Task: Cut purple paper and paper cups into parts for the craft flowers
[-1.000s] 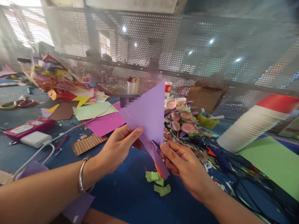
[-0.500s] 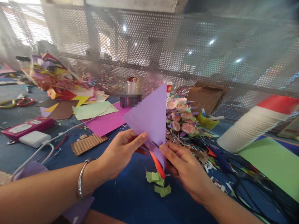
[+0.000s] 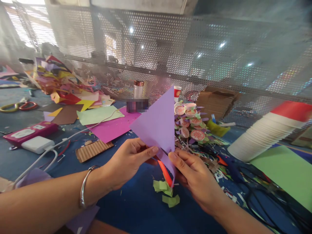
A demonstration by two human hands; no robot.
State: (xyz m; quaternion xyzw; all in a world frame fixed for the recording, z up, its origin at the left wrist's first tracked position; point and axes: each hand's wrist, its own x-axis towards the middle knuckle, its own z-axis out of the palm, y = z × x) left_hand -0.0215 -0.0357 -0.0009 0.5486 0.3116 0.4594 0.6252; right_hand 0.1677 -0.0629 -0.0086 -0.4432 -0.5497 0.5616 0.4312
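Note:
A large pointed sheet of purple paper stands upright in front of me, its lower edge curling. My left hand, with a silver bangle at the wrist, pinches its lower left side between thumb and fingers. Opposite, my right hand is closed on the sheet's lower right edge. By the right thumb a thin dark pointed strip crosses the paper; whether it is a blade I cannot tell. Below the paper an orange piece shows, partly covered. Small green paper scraps lie beneath on the blue table.
A leaning stack of paper cups stands right, beside green paper and black cables. Decorated cups and shreds lie behind my right hand. On the left are corrugated cardboard, a white charger and scissors.
The view has shifted slightly. My left thumb is a little closer to my right thumb, and the paper's lower curl has narrowed. Both hands keep their grip.

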